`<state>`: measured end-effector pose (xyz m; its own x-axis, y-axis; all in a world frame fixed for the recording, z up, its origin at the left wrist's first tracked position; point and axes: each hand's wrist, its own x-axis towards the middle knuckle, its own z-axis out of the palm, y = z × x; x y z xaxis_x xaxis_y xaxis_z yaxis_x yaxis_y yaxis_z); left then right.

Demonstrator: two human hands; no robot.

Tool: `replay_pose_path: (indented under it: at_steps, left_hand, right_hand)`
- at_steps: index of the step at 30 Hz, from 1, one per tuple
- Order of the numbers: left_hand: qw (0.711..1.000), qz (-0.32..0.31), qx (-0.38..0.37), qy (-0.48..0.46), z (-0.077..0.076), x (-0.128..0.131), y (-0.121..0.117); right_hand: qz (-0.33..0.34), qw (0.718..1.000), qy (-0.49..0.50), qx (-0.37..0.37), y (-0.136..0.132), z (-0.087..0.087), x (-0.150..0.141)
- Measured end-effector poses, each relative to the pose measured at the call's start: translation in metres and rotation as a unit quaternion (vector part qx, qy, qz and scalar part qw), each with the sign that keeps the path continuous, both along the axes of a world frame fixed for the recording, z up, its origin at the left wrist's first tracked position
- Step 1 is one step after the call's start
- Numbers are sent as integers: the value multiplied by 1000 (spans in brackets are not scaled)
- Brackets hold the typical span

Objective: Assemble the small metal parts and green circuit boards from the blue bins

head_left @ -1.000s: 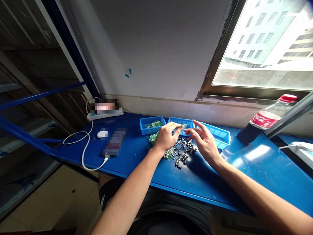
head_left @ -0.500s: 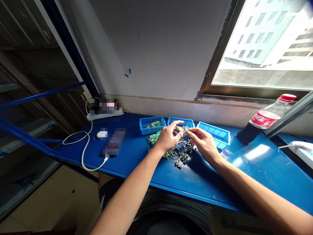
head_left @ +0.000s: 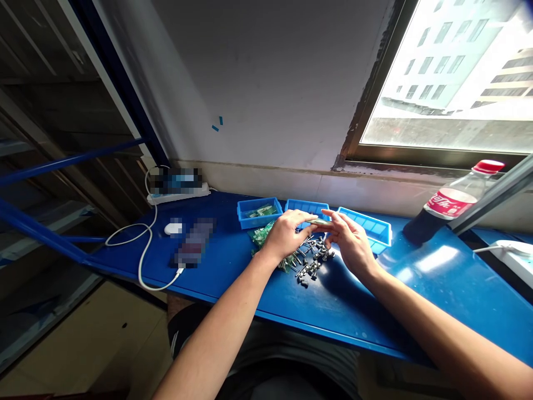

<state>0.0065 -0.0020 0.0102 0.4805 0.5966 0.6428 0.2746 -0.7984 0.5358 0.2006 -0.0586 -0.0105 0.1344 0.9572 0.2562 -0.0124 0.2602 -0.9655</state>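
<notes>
Small packet (head_left: pixel 320 221) held above the far edge of the screw pile (head_left: pixel 308 269), between the two hands. Changed since half a second ago: it then sat bunched at the meeting fingertips; now it shows as a thin strip seen nearly edge-on, and the right index finger has lifted and straightened. A second ago the right hand stood apart from it. Packet looks pale greenish and narrow; contents too small to make out. Left hand (head_left: pixel 285 232), above the left side of the screw pile, pinches the packet's left end between thumb and fingers. Right hand (head_left: pixel 352 244), to the right of the pile, has its fingers at the other end; cannot tell whether they pinch or merely touch. Pile itself: loose grey metal screws, some long and thin, others short with broad heads. Green packets (head_left: pixel 260 236) heaped at its left. Beyond the pile, toward the wall, three blue bins: left bin (head_left: pixel 246 224) with green packets inside, middle bin (head_left: pixel 306 206) partly behind the hands, right bin (head_left: pixel 368 226). Well right of the pile, a cola bottle (head_left: pixel 447 206), red-capped, upright.
</notes>
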Motion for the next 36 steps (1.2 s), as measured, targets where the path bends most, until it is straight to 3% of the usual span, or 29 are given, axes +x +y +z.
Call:
replay_pose_path:
  at_steps: [9,14,16,21,23,29,32,36]
  left_hand:
    - [989,20,-124,-83,4,1,-2]
    - [968,-26,-224,-110,2,2,-3]
    - [969,-24,-220,-112,1,3,-3]
    - [991,52,-86,-89,-1,5,-2]
    - [993,54,-68,-74,-1,5,-4]
    - [991,-27,-114,-60,2,4,-7]
    - [988,-2,-132,-76,1,4,-4]
    - [977,12,-180,-110,-2,4,0]
  right_hand:
    - [-42,993,-106,38,-4,5,0]
    - [-26,994,-88,66,-1,2,-3]
    - [-18,997,-59,45,0,0,-3]
    - [-72,997,-38,15,1,0,1]
    - [-78,996,-41,16,0,1,0]
    - [-10,990,-111,87,-3,-3,-6]
    - [-2,984,-136,112,-1,-7,-6]
    - [-55,986,-126,90,3,-10,-3]
